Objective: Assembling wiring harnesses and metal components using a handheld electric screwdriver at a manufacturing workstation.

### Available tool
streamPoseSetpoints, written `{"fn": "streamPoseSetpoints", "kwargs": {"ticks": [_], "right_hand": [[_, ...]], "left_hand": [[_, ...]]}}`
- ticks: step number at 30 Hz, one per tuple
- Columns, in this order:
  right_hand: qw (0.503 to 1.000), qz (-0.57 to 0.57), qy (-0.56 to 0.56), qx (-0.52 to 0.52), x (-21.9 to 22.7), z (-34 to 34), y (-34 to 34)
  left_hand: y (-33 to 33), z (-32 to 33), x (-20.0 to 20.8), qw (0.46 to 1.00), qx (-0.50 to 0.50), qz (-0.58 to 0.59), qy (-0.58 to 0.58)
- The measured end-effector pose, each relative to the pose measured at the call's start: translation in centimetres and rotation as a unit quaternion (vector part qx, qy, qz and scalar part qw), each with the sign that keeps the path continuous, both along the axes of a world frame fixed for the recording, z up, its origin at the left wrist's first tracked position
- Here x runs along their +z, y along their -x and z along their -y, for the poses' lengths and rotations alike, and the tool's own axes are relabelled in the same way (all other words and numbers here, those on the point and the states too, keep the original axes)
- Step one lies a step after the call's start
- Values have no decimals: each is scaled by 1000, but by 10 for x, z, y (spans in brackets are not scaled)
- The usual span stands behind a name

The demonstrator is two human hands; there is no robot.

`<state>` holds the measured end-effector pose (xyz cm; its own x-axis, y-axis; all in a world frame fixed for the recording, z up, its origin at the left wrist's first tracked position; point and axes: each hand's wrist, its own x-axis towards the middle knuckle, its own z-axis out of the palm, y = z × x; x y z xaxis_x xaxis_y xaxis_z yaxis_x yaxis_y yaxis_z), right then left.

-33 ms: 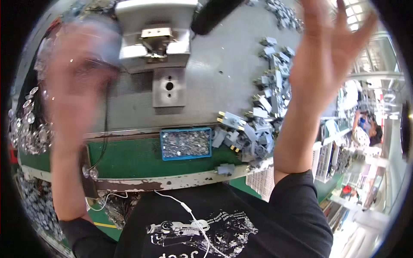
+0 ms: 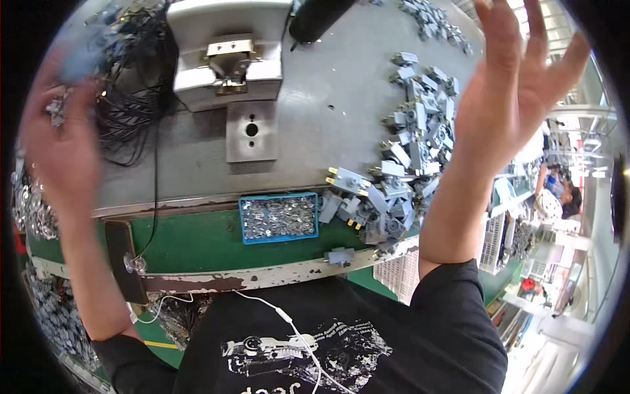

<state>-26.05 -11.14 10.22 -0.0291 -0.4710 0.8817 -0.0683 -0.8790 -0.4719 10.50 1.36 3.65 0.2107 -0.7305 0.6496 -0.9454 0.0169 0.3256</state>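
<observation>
My left hand point(image 2: 62, 148) is at the left side of the bench, smeared by motion. A pale blue blur point(image 2: 80, 62) shows by its fingertips, and a small shiny piece point(image 2: 58, 110) lies against the palm side; whether it is gripped I cannot make out. Beside this hand lies a heap of black cables point(image 2: 128, 115). Raised over the right side, my right hand point(image 2: 508, 98) has its fingers spread and nothing in it. Left of its forearm lies a pile of grey plug housings point(image 2: 410, 141), some with brass pins.
A metal press fixture point(image 2: 230, 65) stands at the back, with a holed steel plate point(image 2: 251, 131) in front. A blue tray point(image 2: 281, 240) of small metal parts sits near the front edge. A phone point(image 2: 125, 256) lies at left, next to a hanging thin cable point(image 2: 156, 190).
My left hand has moved left, away from the fixture, uncovering the black cables. My right hand has shifted slightly right, fingers still spread. The view has shifted a little.
</observation>
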Motion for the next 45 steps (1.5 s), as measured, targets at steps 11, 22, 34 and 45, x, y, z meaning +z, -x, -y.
{"fn": "streamPoseSetpoints", "kwargs": {"ticks": [11,22,34,45], "right_hand": [[691,-640,-287,-174,-68,0,109],[805,-194,-477,294,-75,-64,21],[842,-518,-142,55,-104,-67,-55],[786,-593,-172,-26,-81,-76,-51]], "left_hand": [[-69,-64,-15,996,68,42,-46],[28,-115,-1,890,-86,-47,-445],[20,-117,-6,863,-62,-36,-500],[30,-104,-2,860,-225,118,-443]]}}
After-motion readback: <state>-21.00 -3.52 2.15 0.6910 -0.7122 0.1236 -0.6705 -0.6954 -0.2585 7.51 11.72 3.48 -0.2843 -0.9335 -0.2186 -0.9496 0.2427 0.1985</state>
